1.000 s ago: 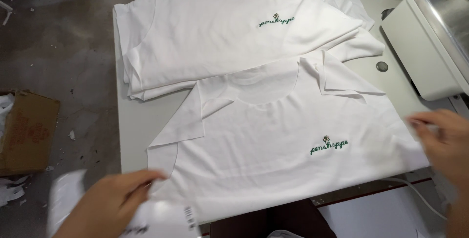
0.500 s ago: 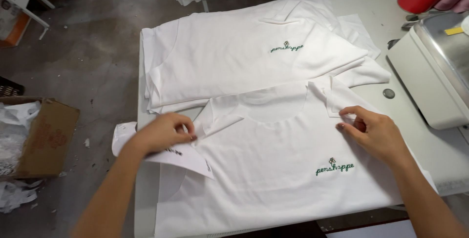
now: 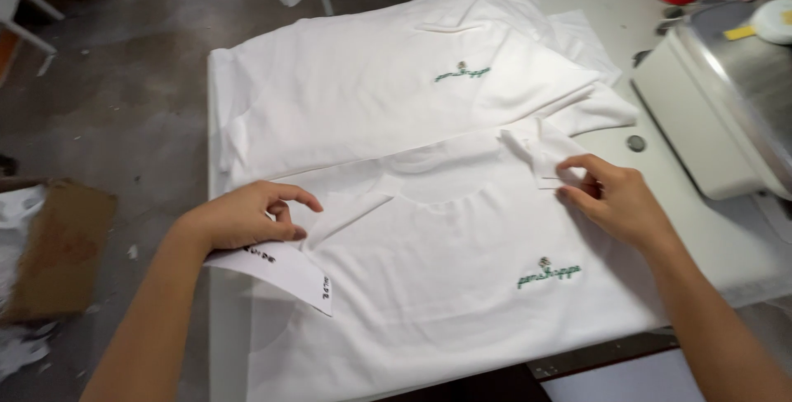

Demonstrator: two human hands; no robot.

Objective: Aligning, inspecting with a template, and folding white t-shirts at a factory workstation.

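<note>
Both hands pinch the shirt (image 3: 445,286) lying crosswise between them: left hand (image 3: 243,216) at one sleeve over a card (image 3: 280,274), right hand (image 3: 615,200) at the other.

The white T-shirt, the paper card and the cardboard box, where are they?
white T-shirt (image 3: 462,286): head view, on its chest.
paper card (image 3: 280,274): head view, middle, beside the left hand (image 3: 239,216).
cardboard box (image 3: 58,249): head view, its top flap.

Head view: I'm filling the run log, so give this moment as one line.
left hand: on shirt's sleeve, over paper slip | right hand: pinching other sleeve | white T-shirt: flat on table | shirt stack: behind
</note>
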